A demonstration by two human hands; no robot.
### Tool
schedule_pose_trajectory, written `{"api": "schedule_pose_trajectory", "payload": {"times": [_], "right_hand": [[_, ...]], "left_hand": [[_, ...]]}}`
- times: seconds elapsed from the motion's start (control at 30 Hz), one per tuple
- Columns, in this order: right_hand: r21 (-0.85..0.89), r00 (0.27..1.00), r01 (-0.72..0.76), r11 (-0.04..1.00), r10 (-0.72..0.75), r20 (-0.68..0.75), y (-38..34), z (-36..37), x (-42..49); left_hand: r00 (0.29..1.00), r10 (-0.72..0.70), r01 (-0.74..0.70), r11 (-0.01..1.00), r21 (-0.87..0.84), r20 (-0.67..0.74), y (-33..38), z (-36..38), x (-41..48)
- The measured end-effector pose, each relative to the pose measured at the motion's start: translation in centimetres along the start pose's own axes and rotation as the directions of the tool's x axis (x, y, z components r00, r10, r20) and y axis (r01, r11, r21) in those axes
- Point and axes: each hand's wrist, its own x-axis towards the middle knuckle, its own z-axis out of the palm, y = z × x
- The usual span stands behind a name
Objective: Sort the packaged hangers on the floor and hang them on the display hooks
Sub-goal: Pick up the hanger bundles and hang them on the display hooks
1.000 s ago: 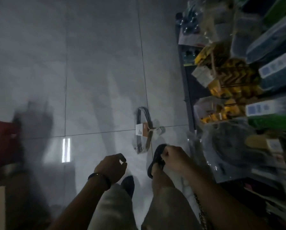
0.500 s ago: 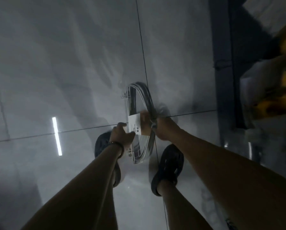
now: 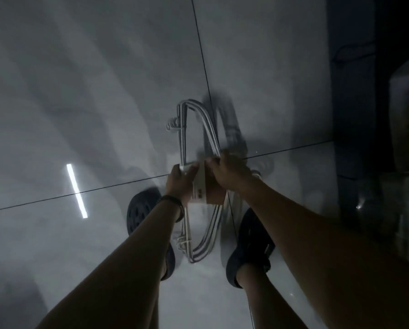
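A bundle of white packaged hangers (image 3: 198, 129) with a white and brown cardboard label (image 3: 208, 188) is lifted a little off the grey tiled floor, casting a shadow to its right. My left hand (image 3: 178, 181) grips the straight bar side of the bundle at the label. My right hand (image 3: 229, 172) grips the curved side by the hooks. Both arms reach straight down between my feet. The display hooks are out of view.
My two dark sandals (image 3: 248, 245) stand on the glossy tiles either side of the bundle. A dark shelf base (image 3: 355, 115) and blurred packaged goods (image 3: 408, 115) run along the right. A bright ceiling-light reflection (image 3: 77, 191) lies on the floor at left.
I bent down from standing, both hands reached the hanger bundle and took hold of it, and it now sits raised off the floor. The shelf slid out to the right edge.
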Motion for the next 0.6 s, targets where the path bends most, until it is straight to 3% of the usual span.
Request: {"api": "schedule_pose_trajectory", "payload": {"times": [0.1,0.2,0.3,0.37,0.4,0.47,0.6], "right_hand": [[0.112,0.999,0.023,0.993,-0.019,-0.033,-0.5,-4.6,-5.3],[-0.032,0.991,0.136,0.990,-0.136,-0.006,-1.1,-11.2,-12.3],[0.075,0.998,0.056,0.996,-0.058,0.021,-1.6,-19.1,-20.1],[0.341,0.996,0.087,0.936,-0.074,-0.051,-2.7,-26.0,-25.5],[0.387,0.975,0.107,0.916,-0.021,-0.220,-3.3,-29.7,-28.0],[0.512,0.953,0.031,0.858,0.128,-0.273,-4.4,-35.1,-32.8],[0.326,0.847,-0.063,0.943,0.223,-0.483,-6.8,-44.6,-43.1]], "left_hand": [[0.996,0.078,-0.076,0.996,-0.051,0.040,2.4,-0.8,-6.0],[0.984,0.170,-0.168,0.985,-0.045,0.056,6.3,-2.3,-13.6],[0.961,0.264,-0.267,0.963,0.029,0.086,11.7,-3.3,-23.1],[0.929,0.353,-0.362,0.929,0.078,0.110,15.7,-3.9,-30.1],[0.912,0.391,-0.403,0.910,0.093,0.123,17.8,-4.1,-33.4],[0.881,0.441,-0.464,0.877,0.127,0.174,21.7,-4.5,-39.5],[0.760,0.580,-0.639,0.748,0.179,0.293,30.8,-5.9,-51.3]]}}
